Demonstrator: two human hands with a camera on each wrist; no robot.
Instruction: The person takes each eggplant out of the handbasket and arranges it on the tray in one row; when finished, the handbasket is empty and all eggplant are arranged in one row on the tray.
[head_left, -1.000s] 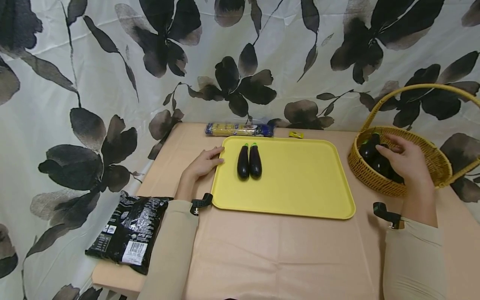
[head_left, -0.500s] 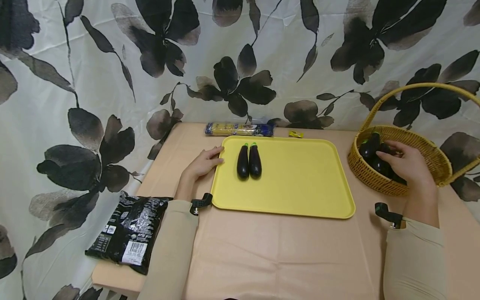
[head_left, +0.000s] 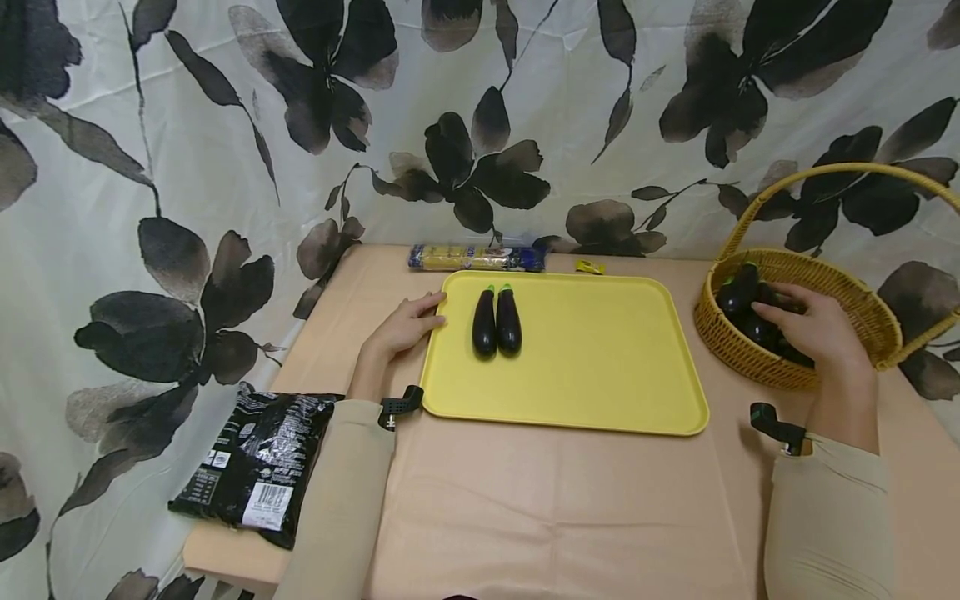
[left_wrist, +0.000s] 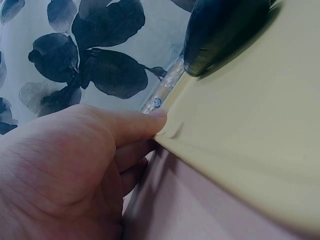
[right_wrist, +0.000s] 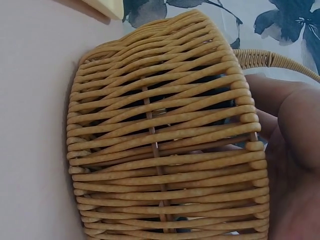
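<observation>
Two eggplants (head_left: 508, 323) are lying side by side on the L half of the yellow tray (head_left: 600, 358); more eggplants (head_left: 738, 287), count unclear, are sitting in the wicker basket (head_left: 727, 346), so the job's looking approx. part-done. R hand (head_left: 821, 329) is resting among those; can't tell if it's gripping one. L hand (head_left: 401, 329) is pinching the tray's far-L corner. A blue-yellow pkt (head_left: 476, 257) is lying behind.
</observation>
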